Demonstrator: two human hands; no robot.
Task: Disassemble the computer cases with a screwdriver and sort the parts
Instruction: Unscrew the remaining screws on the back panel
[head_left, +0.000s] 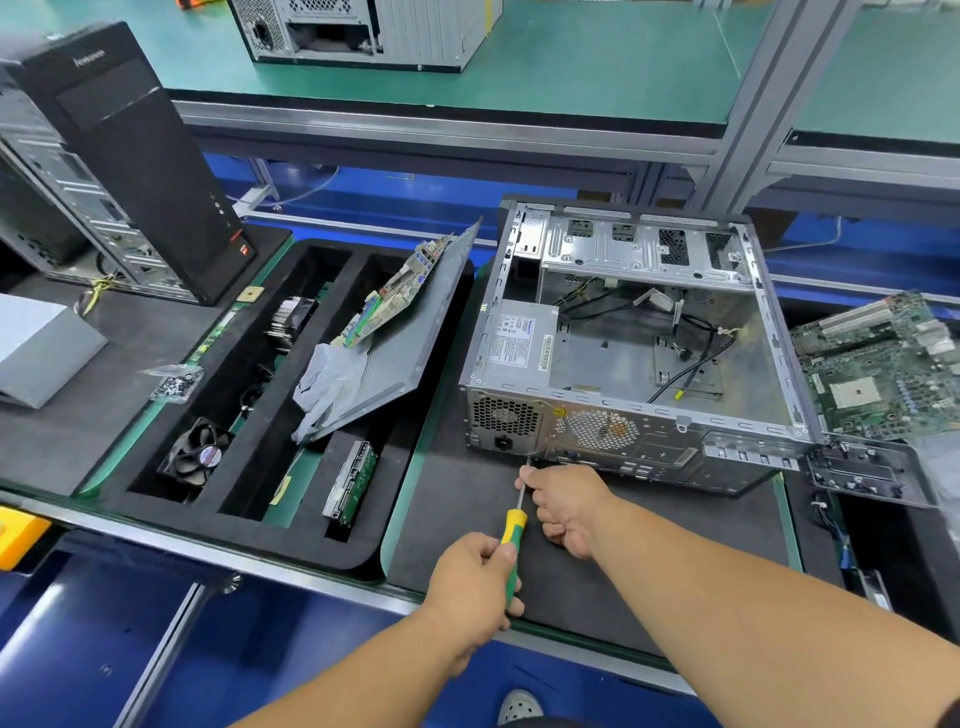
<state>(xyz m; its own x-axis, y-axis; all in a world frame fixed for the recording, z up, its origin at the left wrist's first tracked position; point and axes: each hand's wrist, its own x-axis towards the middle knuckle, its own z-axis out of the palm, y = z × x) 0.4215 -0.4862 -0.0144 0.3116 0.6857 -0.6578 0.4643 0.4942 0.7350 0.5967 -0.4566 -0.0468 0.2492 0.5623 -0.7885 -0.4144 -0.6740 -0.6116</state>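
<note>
Driving a rear-panel screw: left hand (470, 577) fingers wrapped on the yellow-green screwdriver (514, 540) handle, right hand (563, 506) fingertips pinching the shaft just ahead. Shaft axis runs straight away from both hands into the open computer case (623, 374), tip meeting its back panel below the power supply (519, 343).

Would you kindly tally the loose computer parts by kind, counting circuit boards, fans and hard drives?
Circuit boards: 2
Fans: 2
Hard drives: 1
Total: 5
</note>
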